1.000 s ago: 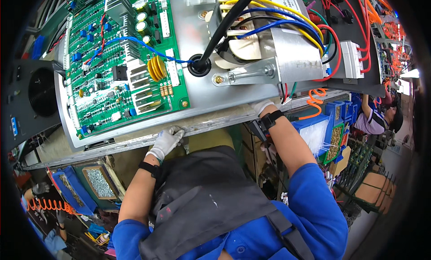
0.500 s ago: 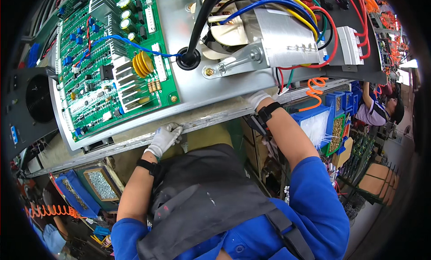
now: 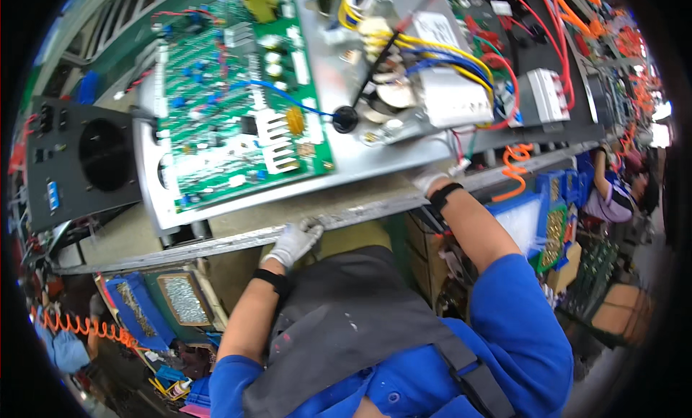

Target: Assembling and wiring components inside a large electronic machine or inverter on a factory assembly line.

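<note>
My left hand (image 3: 297, 243), in a white glove, is at the front edge of the workbench (image 3: 238, 246). Its fingers are curled in; anything within them is too small or hidden to make out. My right hand (image 3: 428, 180), gloved too, reaches to the near edge of a metal chassis plate (image 3: 382, 164), and its fingers are hidden there. On that plate sit a green circuit board (image 3: 223, 183) at left and a silver metal-cased part (image 3: 455, 100) with yellow and blue wires at right. A black cable (image 3: 375, 64) rises from a round grommet (image 3: 345, 119).
A black panel with a round fan opening (image 3: 54, 155) stands at left. Below the bench are a tray of small metal parts (image 3: 184, 300) and blue bins (image 3: 553, 187). A coiled orange hose (image 3: 510, 174) hangs near my right arm. Another person (image 3: 609, 194) is at far right.
The view has shifted, so the chassis and bench sit further right and look smaller, with blur. My left hand stays near the bench edge, my right hand at the plate's edge.
</note>
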{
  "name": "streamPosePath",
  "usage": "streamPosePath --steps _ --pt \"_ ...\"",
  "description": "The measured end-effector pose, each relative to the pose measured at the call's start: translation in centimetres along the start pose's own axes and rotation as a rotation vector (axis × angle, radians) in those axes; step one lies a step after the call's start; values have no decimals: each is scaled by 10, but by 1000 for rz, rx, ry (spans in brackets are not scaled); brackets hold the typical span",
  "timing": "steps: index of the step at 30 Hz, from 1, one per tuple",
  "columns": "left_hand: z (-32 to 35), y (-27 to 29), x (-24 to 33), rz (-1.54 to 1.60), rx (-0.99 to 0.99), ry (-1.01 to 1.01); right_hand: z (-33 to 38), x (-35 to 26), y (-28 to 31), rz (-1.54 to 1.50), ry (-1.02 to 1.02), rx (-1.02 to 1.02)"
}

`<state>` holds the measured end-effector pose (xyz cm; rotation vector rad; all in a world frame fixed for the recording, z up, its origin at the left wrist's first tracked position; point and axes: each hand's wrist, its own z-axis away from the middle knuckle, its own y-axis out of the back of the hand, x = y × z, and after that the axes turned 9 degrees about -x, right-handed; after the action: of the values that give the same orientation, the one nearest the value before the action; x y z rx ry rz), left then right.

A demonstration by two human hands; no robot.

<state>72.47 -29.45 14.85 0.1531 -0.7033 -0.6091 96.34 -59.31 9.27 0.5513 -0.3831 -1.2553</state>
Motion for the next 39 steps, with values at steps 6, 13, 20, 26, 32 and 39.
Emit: streamPosePath --steps 6,13,20,26,32,39 --pt "3 0 14 1 20 -124 20 18 17 15 210 -14" --pt "75 57 2 -93 196 -102 40 25 -3 114 339 53" --pt "178 256 30 380 1018 -98 193 -55 85 -216 709 -20" --pt "137 346 94 -313 1044 -346 269 -148 148 -255 973 -46" --pt "150 339 89 -850 972 -570 336 -203 162 -521 814 13" --pt "137 392 78 -685 866 -685 388 -170 279 -434 806 941"
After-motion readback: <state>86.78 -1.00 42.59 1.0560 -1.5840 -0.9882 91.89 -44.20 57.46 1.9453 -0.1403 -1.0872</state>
